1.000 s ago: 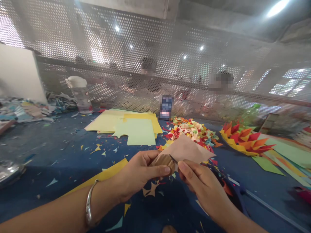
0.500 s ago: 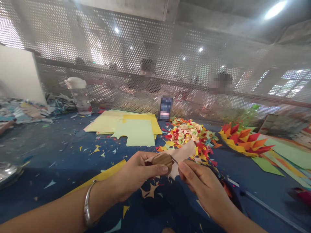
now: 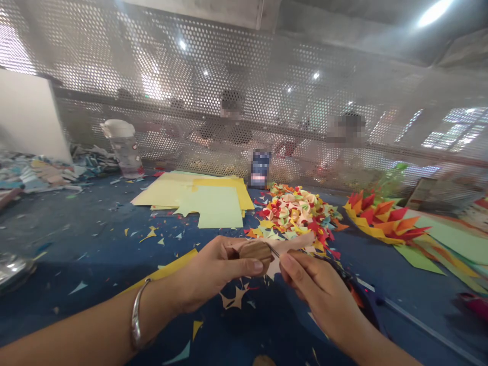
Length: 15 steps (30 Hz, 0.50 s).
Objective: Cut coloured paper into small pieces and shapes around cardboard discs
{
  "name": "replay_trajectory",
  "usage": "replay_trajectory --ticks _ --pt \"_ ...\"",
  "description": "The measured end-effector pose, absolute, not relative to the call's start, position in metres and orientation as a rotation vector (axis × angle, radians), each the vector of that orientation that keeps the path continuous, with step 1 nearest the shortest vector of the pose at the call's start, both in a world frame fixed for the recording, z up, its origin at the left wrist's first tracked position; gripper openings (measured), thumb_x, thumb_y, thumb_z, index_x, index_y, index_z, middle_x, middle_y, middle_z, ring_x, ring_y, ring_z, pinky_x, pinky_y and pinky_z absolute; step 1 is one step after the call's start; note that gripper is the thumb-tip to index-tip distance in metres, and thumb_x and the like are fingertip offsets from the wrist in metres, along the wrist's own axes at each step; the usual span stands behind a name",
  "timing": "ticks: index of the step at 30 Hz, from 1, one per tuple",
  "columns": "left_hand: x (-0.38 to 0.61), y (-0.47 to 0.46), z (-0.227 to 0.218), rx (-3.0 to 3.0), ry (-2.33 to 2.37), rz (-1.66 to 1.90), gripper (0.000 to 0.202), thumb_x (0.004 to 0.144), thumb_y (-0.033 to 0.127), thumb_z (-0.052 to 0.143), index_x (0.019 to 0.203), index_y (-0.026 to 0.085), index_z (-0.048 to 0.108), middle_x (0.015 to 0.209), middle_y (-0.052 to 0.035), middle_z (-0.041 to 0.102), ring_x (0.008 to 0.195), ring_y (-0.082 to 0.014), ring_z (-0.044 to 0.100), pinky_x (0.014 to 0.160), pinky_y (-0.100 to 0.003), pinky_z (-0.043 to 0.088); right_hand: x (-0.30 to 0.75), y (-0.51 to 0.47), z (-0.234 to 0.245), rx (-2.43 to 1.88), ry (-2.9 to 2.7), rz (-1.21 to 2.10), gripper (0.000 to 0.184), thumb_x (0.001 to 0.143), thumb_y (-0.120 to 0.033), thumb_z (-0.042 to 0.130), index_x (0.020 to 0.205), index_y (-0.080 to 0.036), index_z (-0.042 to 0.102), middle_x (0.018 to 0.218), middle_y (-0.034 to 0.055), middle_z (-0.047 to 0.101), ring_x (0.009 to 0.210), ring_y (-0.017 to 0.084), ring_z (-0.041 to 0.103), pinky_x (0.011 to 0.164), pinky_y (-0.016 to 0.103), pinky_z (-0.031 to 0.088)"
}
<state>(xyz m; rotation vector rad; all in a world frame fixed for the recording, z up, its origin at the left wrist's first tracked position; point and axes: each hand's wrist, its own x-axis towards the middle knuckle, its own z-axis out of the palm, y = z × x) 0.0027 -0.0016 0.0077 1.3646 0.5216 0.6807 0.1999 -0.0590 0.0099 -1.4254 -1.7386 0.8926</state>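
Observation:
My left hand grips a rounded brown wooden piece with light grain, the thumb lying across its front. A pale pink sheet of paper sticks out from behind the wood toward the right. In my right hand, thumb and fingers pinch a thin dark metal tool; its tip reaches the wood's right edge beside the paper, and the rest is hidden in the fingers. Beneath the hands lies a star-shaped pink paper scrap on the dark blue table.
A heap of small folded paper pieces lies behind my right hand. Beyond are stacked paper sheets, a phone, a bottle and a perforated screen. Spiky orange folded paper sits at right.
The pink paper's free end has swung downward and to the right, and now looks narrower. Both hands stay nearly in place, keeping their holds.

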Motion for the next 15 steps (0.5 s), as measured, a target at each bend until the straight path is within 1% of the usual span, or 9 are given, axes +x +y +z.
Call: replay_trajectory --ticks 5,9,15 --pt "0.0022 -0.0006 0.0067 1.363 0.543 0.678 0.017 0.079 0.029 0.068 0.094 0.021 0.072 0.084 -0.0007 0.066 0.078 -0.0136 0.053 0.076 -0.025 0.038 0.2017 -0.0596 0.0059 -1.443 -1.730 0.880 0.044 0.096 -0.054 0.037 0.067 -0.021 0.041 0.058 -0.0059 0.028 0.048 0.010 0.026 0.041 0.023 0.020" --pt "0.0018 0.0015 0.0065 1.384 0.499 0.675 0.015 0.080 0.026 0.067 0.093 0.021 0.072 0.084 -0.0003 0.066 0.077 -0.0126 0.054 0.077 -0.025 0.039 0.2015 -0.0601 0.0052 -1.416 -1.749 0.849 0.043 0.096 -0.051 0.038 0.066 -0.021 0.041 0.058 -0.0057 0.029 0.049 0.010 0.027 0.043 0.023 0.021" --pt "0.0012 0.0034 0.0078 1.408 0.464 0.676 0.013 0.080 0.021 0.065 0.092 0.019 0.070 0.080 0.0001 0.063 0.074 -0.0121 0.053 0.071 -0.024 0.041 0.2006 -0.0598 0.0058 -1.389 -1.748 0.865 0.043 0.097 -0.051 0.037 0.066 -0.022 0.041 0.057 -0.0067 0.026 0.048 0.010 0.025 0.042 0.024 0.020"
